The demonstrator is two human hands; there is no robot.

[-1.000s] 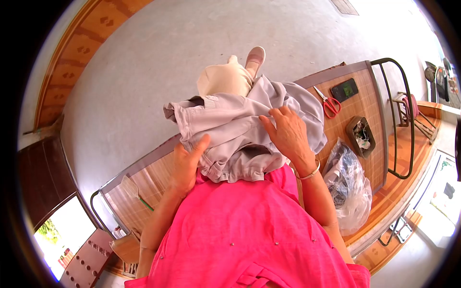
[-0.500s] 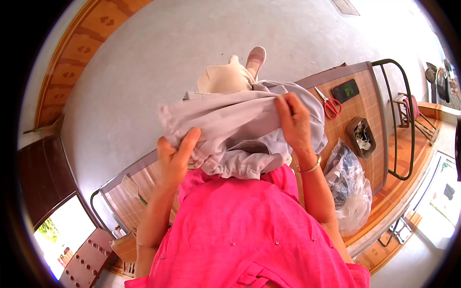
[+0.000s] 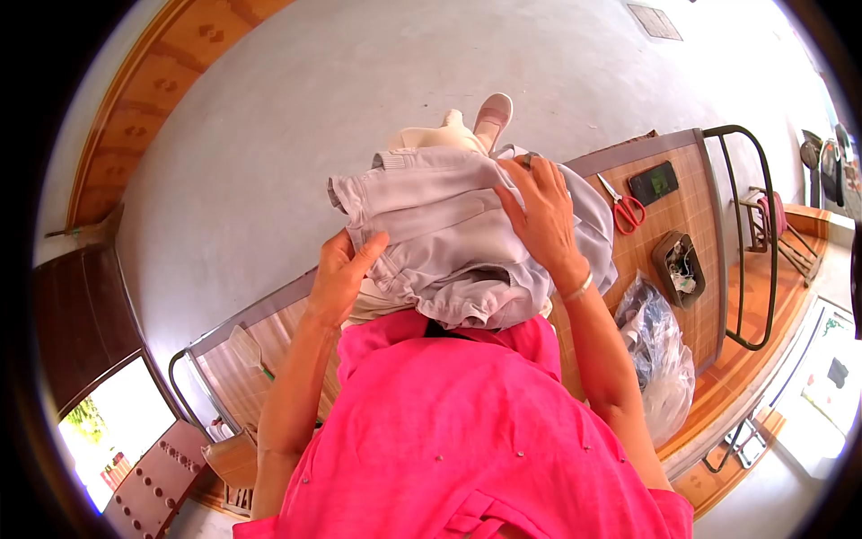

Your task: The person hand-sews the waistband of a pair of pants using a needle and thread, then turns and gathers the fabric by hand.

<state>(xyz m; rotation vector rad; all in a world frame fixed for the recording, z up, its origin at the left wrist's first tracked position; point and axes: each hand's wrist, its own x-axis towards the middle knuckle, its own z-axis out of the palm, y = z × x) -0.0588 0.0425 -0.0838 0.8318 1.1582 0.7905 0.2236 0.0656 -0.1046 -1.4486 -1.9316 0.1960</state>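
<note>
A light grey garment (image 3: 449,225) with a gathered edge lies bunched across my lap. My left hand (image 3: 343,269) pinches its left edge between thumb and fingers. On the upper right of the cloth rests my right hand (image 3: 543,211), thumb apart from the fingers, which curl over a fold at the far side; a bracelet circles that wrist. Red-handled scissors (image 3: 626,212) lie to the right of the garment, beside a black phone (image 3: 654,183).
The bench bed (image 3: 700,211) has a metal end rail (image 3: 772,260). On it are a small box of odds and ends (image 3: 679,269), a clear plastic bag (image 3: 660,359) and a fly swatter (image 3: 244,347). A stool (image 3: 772,220) stands beyond the rail.
The garment's raised upper layer has come down flatter on my lap. My right hand has moved up to its far edge, and the view has shifted slightly.
</note>
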